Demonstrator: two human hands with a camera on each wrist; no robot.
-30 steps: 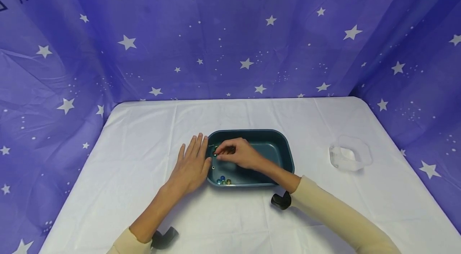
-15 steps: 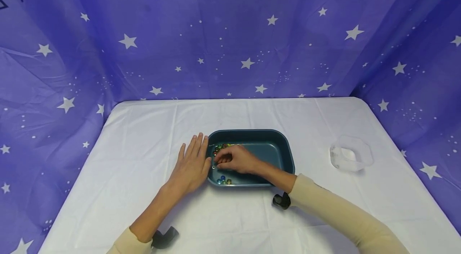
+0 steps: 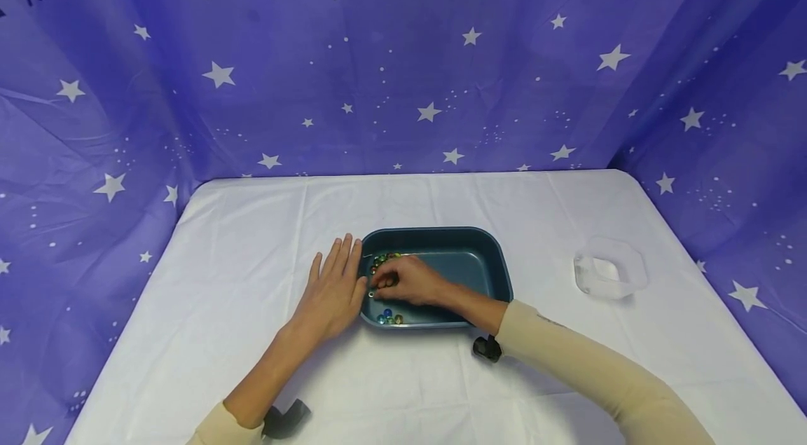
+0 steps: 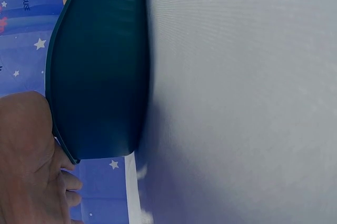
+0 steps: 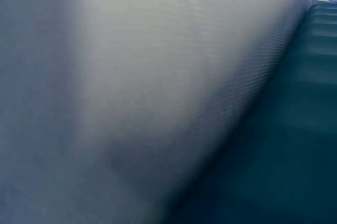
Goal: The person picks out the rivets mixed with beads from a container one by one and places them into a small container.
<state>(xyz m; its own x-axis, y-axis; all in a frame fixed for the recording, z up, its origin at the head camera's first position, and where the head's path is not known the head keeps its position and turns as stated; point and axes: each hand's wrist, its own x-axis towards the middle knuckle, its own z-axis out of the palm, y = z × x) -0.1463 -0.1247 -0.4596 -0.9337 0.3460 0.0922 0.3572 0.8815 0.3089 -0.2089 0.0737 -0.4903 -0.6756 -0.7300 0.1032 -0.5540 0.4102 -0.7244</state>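
A dark teal rectangular tray [image 3: 460, 270] stands on the white table. My left hand [image 3: 330, 298] lies with straight fingers along the tray's left rim; in the left wrist view that hand [image 4: 26, 150] is against the rim. Inside the tray, my right hand [image 3: 412, 280] reaches to the left end with bent fingers, thumb low. A small light ring-like piece [image 3: 371, 294] lies right by its fingertips; I cannot tell whether the fingers hold anything. Colourful marbles [image 3: 380, 263] sit in the far left corner, partly behind the hand. Several blue and amber marbles [image 3: 388, 317] lie in the near left corner.
A clear plastic container [image 3: 609, 270] stands on the right of the white cloth [image 3: 391, 382]. Black wrist mounts show at the left wrist [image 3: 286, 419] and the right wrist [image 3: 487, 348]. A purple starry curtain [image 3: 378, 66] surrounds the table.
My right hand has moved from the far left marbles toward the near side, to the ring-like piece, uncovering more of those marbles. My left hand stays at the rim.
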